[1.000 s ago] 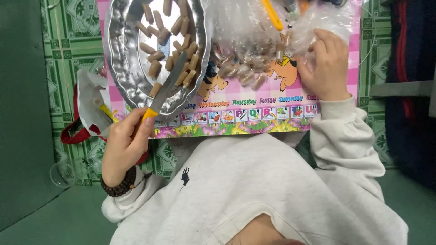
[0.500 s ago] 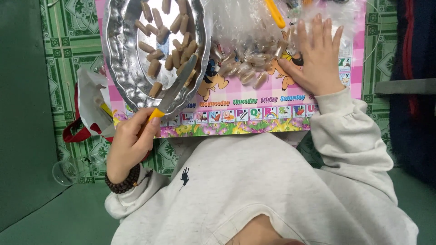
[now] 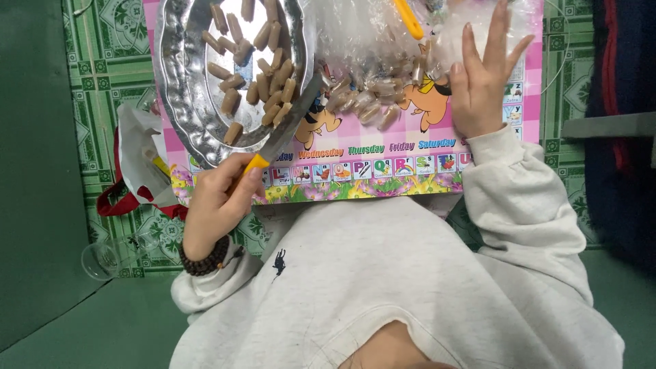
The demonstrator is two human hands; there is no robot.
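My left hand (image 3: 217, 205) closed around a yellow-handled knife (image 3: 281, 137), blade over the shiny silver tray (image 3: 179, 89) of brown sausage pieces (image 3: 263, 75), my right hand (image 3: 482, 82) wide open, flat on clear plastic bags (image 3: 362, 41), holding nothing

The light is soft and even, rather cool, with only weak shadows. The metal tray (image 3: 184, 89) shows bright white glare in its middle, and the clear plastic bag (image 3: 369, 34) shines too. The picture is slightly soft; straight lines bend near the edges.
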